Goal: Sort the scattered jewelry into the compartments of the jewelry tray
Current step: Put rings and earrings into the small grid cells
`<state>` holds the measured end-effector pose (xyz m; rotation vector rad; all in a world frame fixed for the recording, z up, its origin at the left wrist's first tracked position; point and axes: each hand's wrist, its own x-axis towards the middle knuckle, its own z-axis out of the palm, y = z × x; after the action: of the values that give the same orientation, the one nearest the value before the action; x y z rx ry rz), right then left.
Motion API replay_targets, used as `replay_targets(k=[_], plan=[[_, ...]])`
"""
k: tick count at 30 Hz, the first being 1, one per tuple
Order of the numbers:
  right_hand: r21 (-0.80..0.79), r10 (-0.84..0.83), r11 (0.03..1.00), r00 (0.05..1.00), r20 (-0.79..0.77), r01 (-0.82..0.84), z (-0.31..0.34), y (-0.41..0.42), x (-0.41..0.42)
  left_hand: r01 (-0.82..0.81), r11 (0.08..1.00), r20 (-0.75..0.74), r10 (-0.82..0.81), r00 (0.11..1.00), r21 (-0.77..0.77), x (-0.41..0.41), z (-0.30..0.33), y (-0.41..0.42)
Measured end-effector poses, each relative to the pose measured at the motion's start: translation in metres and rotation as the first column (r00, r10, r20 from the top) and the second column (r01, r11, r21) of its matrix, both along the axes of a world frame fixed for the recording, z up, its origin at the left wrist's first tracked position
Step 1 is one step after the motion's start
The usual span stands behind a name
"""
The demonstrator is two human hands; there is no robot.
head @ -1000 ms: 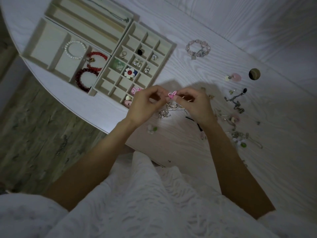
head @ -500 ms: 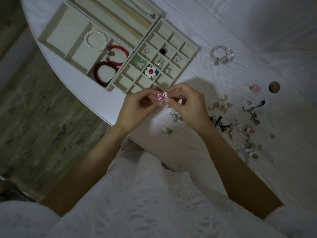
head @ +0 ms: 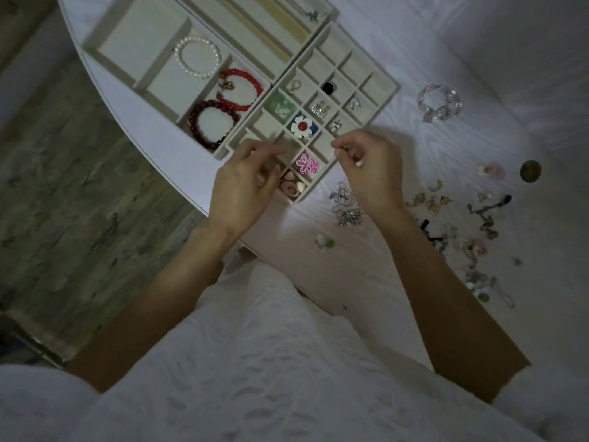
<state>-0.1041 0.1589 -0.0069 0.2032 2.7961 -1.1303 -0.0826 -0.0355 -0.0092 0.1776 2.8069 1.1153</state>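
Observation:
The grid jewelry tray (head: 387, 100) lies at the table's upper left and holds small pieces, among them a white flower (head: 302, 126). A pink flower piece (head: 306, 163) lies in a near compartment between my two hands. My left hand (head: 245, 183) hovers over the tray's near corner with relaxed, slightly blurred fingers and holds nothing. My right hand (head: 366, 167) is at the tray's near right edge, thumb and forefinger drawn together, with nothing visible between them. Scattered silver pieces (head: 345, 205) lie just under that wrist.
A bracelet tray (head: 140, 84) to the left holds a pearl bracelet (head: 197, 57) and red bead bracelets (head: 240, 89). A clear bead bracelet (head: 439, 102), gold pieces (head: 430, 200), a dark chain (head: 487, 215) and a round brown knob (head: 530, 170) lie right. The table edge curves past my left wrist.
Both hands pinched the pink flower piece together above the table. It now lies in a tray compartment, and my hands have come apart, left over the tray, right beside it.

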Motion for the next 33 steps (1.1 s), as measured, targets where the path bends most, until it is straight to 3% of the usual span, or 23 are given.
replay_targets(k=[5,9,18,23,28,33], plan=[[0.129,0.156,0.980,0.987,-0.028,-0.151,-0.009,-0.006,0.015,0.162,0.968,-0.084,-0.181,0.980,-0.193,-0.011,-0.014,-0.005],[0.245,0.239,0.945,0.968,-0.071,-0.215,-0.011,-0.019,0.014,0.199,0.961,-0.109,-0.222,0.969,-0.190,-0.019,-0.016,-0.005],[0.356,0.346,0.871,0.937,0.044,-0.339,-0.007,-0.028,-0.005,0.219,0.959,-0.068,-0.235,0.970,-0.180,-0.021,-0.021,-0.010],[0.444,0.460,0.778,0.884,0.078,-0.444,-0.004,-0.028,-0.013,0.238,0.944,-0.118,-0.269,0.956,-0.226,-0.022,-0.020,-0.007],[0.453,0.455,0.799,0.890,-0.024,-0.396,-0.007,-0.026,-0.012,0.246,0.941,-0.160,-0.287,0.944,-0.233,-0.025,-0.022,-0.006],[0.353,0.445,0.839,0.896,-0.008,-0.414,-0.010,-0.019,-0.010,0.276,0.939,-0.149,-0.309,0.939,-0.207,-0.032,-0.027,-0.004]])
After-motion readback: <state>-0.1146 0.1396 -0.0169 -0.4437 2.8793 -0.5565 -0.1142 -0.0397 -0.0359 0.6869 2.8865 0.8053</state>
